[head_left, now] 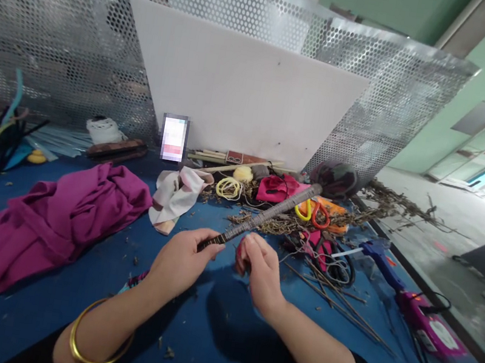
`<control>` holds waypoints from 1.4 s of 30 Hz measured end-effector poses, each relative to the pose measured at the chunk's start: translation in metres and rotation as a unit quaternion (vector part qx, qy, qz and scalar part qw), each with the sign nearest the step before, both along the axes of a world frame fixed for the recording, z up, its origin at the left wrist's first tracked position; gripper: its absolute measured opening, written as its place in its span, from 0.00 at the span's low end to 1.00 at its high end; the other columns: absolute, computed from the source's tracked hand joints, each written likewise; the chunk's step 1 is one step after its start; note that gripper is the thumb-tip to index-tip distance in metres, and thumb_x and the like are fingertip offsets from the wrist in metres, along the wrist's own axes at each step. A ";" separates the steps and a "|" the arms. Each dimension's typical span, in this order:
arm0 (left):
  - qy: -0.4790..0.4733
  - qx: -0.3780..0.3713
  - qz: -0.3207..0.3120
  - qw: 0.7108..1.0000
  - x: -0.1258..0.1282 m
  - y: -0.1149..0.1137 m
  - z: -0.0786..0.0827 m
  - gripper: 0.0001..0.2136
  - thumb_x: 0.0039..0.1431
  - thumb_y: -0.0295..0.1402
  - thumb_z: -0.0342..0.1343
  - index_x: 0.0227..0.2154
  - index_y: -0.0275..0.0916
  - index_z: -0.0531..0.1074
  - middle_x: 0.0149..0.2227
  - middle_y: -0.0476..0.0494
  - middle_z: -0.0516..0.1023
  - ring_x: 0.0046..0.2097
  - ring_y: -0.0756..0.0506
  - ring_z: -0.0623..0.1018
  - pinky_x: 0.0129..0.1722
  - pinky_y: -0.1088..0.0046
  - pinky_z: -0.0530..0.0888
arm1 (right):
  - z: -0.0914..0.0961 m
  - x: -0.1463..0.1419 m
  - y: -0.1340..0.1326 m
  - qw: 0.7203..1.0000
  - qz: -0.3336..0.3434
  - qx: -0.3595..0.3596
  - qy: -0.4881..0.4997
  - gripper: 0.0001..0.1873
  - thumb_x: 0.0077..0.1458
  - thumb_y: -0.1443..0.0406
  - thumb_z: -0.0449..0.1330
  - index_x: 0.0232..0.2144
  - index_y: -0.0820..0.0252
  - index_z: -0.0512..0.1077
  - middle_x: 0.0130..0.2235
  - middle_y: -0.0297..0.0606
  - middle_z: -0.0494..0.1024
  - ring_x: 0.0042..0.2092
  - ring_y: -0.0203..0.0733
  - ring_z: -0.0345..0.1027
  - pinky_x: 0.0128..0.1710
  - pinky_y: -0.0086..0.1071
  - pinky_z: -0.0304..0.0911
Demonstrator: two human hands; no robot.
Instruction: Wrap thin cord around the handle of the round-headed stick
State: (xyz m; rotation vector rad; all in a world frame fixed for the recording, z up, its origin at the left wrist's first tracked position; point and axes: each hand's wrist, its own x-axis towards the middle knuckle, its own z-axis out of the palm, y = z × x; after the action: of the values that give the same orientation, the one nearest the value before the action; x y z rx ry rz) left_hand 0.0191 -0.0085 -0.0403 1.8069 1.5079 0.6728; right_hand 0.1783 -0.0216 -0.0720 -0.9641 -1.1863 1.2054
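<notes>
My left hand is closed around the lower end of a stick wrapped in grey cord, with a dark banded part near the fingers. The stick slants up to the right above the blue table. Just right of its lower end, my right hand is closed with thumb and fingers pinched together. A small reddish patch shows at its fingertips, too blurred to name. Behind the stick lie a pink cloth, scissors with yellow and red handles, and dried plant stems.
A purple cloth covers the left side. Near it lie a white cloth and a spool of white cord. On the right are thin sticks and a purple-and-blue glue gun with its cable. A white board leans behind.
</notes>
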 end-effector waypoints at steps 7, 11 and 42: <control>-0.008 0.025 0.031 0.999 -0.001 0.005 -0.005 0.14 0.55 0.42 0.54 0.39 0.45 0.78 0.40 0.50 0.82 0.42 0.43 0.78 0.43 0.69 0.70 | 0.007 0.000 -0.013 0.784 0.003 0.442 -0.435 0.16 0.62 0.68 0.46 0.22 0.58 0.58 0.23 0.35 0.62 0.27 0.38 0.53 0.27 0.33 0.49; 0.021 0.027 0.023 0.999 0.001 0.006 -0.005 0.14 0.55 0.41 0.54 0.41 0.45 0.79 0.42 0.49 0.82 0.44 0.42 0.79 0.44 0.68 0.70 | 0.011 -0.002 -0.017 0.697 -0.018 0.512 -0.502 0.16 0.61 0.69 0.46 0.21 0.58 0.59 0.22 0.36 0.63 0.26 0.39 0.52 0.24 0.35 0.45; 0.284 0.087 -0.093 0.950 0.018 -0.019 0.006 0.12 0.58 0.36 0.50 0.40 0.46 0.78 0.38 0.46 0.83 0.42 0.39 0.80 0.35 0.67 0.69 | 0.037 0.034 0.007 0.936 0.100 0.243 -0.232 0.14 0.63 0.62 0.54 0.35 0.60 0.78 0.37 0.40 0.81 0.40 0.38 0.75 0.43 0.32 0.70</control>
State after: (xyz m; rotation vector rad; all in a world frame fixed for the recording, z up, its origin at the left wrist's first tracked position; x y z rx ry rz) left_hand 0.0366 -0.0275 -0.0344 2.3827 1.6351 0.1970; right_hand 0.2119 -0.0150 -0.0349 -0.7755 -1.8915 0.7835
